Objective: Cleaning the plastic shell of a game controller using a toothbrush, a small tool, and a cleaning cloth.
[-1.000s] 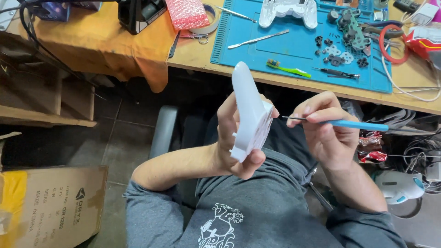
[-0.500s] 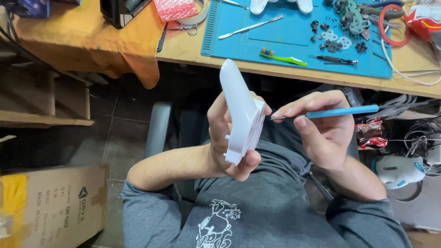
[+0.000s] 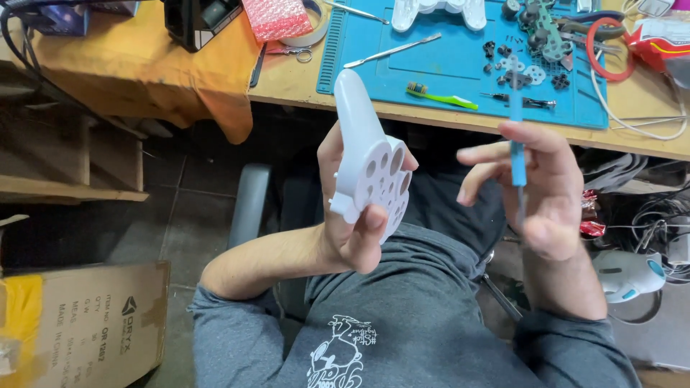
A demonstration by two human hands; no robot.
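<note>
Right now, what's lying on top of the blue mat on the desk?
On the blue mat lie a green toothbrush, a metal pry tool, a white controller shell and small dark parts. The blue tool in the right hand covers a strip.

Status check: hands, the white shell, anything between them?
Left hand grips white controller shell, holes showing. Right hand holds blue-handled tool upright, apart from shell. Nothing between them; blue mat with parts lies beyond.
</note>
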